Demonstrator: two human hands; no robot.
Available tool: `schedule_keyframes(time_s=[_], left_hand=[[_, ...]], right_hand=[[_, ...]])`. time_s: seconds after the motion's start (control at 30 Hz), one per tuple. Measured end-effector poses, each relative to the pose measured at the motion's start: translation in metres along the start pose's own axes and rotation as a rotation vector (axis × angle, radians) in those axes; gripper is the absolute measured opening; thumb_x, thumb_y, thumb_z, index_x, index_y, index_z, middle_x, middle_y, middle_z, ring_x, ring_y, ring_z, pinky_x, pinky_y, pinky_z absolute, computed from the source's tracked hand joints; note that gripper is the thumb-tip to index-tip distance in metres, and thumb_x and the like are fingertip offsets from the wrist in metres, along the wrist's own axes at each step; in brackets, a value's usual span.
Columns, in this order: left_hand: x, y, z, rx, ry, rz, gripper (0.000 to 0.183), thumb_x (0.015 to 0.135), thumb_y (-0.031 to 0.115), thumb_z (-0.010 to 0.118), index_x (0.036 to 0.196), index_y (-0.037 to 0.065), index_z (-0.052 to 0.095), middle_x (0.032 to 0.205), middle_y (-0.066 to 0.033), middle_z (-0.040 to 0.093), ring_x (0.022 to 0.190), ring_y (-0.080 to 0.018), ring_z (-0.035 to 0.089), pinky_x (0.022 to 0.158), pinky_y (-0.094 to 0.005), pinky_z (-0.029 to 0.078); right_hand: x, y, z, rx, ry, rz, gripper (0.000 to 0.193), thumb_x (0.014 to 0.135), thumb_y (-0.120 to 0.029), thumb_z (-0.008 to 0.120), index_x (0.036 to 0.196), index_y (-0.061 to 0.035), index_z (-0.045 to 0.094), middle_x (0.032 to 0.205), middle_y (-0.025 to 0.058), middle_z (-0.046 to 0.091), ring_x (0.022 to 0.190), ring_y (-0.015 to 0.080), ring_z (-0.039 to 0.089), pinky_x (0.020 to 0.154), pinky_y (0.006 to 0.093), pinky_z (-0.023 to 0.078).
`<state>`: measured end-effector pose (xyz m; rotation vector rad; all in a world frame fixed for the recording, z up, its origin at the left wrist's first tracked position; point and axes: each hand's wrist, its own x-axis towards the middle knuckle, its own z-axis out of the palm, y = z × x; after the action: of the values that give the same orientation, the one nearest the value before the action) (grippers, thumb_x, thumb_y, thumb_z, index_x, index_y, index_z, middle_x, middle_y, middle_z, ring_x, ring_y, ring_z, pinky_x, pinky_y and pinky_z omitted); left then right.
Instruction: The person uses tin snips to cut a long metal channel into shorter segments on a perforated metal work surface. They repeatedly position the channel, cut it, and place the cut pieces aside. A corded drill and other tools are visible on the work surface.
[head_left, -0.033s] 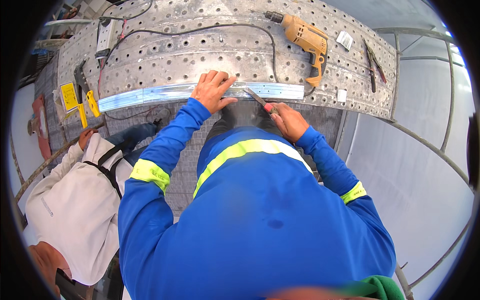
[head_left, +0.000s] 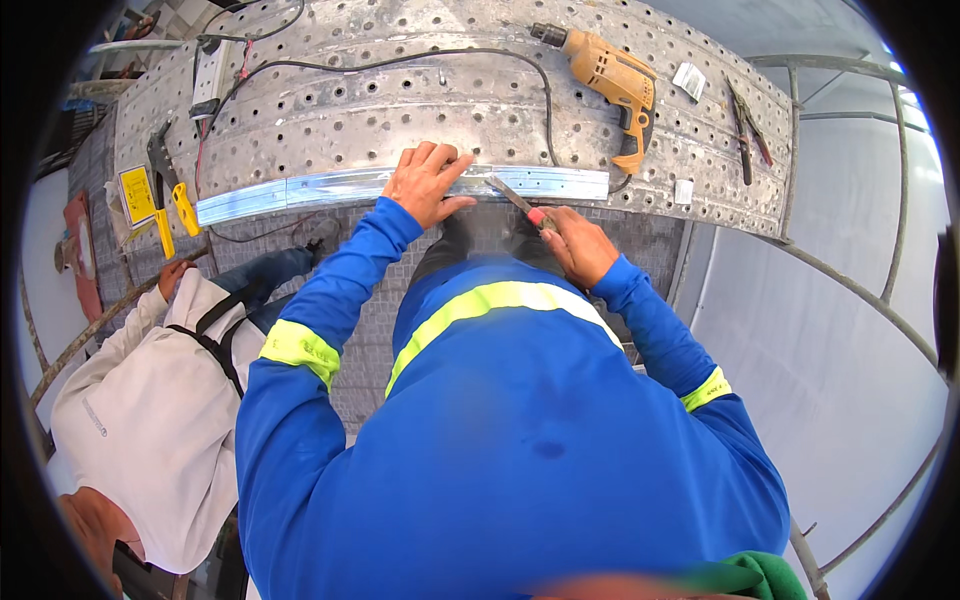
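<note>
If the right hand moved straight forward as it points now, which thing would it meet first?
The right hand, gripping a red-handled tool, would probably meet the near edge of the metal strip, though depth is hard to judge.

The strip (head_left: 330, 187) lies along the near edge of the bench (head_left: 400, 125). The left hand (head_left: 428, 185) is on it; to its right, the right hand (head_left: 582, 243) holds a tool (head_left: 515, 197) whose tip seems to touch the strip, though the contact is too small to be sure. Behind the strip's right part lies the drill (head_left: 612, 80), with pliers (head_left: 742, 125) farther right. Snips (head_left: 185, 207) lie by the strip's left end, a co-worker (head_left: 150, 380) nearer on that side. A cord (head_left: 400, 62) arcs across behind.
</note>
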<state>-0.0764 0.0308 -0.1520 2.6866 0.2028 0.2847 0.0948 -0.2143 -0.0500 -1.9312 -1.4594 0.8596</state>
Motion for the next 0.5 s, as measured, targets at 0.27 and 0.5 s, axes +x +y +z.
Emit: schedule_keyframes(time_s=[0.27, 0.5], left_hand=[[0.007, -0.001, 0.0, 0.039, -0.069, -0.012, 0.064, 0.081, 0.047, 0.08, 0.133, 0.012, 0.064, 0.118, -0.0056, 0.06, 0.114, -0.0286, 0.055, 0.097, -0.044, 0.045], [0.026, -0.01, -0.025, -0.051, -0.133, 0.085, 0.047, 0.088, 0.04, 0.075, 0.122, 0.01, 0.066, 0.11, -0.0094, 0.065, 0.103, -0.0304, 0.064, 0.087, -0.042, 0.055]], right_hand=[[-0.012, 0.01, 0.021, 0.068, 0.058, 0.189, 0.042, 0.106, -0.025, 0.053, 0.14, 0.0009, 0.053, 0.121, 0.0193, 0.066, 0.094, 0.0279, 0.068, 0.078, 0.0374, 0.055], [-0.079, 0.071, 0.01, 0.727, 0.802, 0.426, 0.049, 0.103, -0.024, 0.064, 0.146, -0.0034, 0.05, 0.111, 0.0078, 0.066, 0.078, 0.0102, 0.062, 0.063, 0.025, 0.051]])
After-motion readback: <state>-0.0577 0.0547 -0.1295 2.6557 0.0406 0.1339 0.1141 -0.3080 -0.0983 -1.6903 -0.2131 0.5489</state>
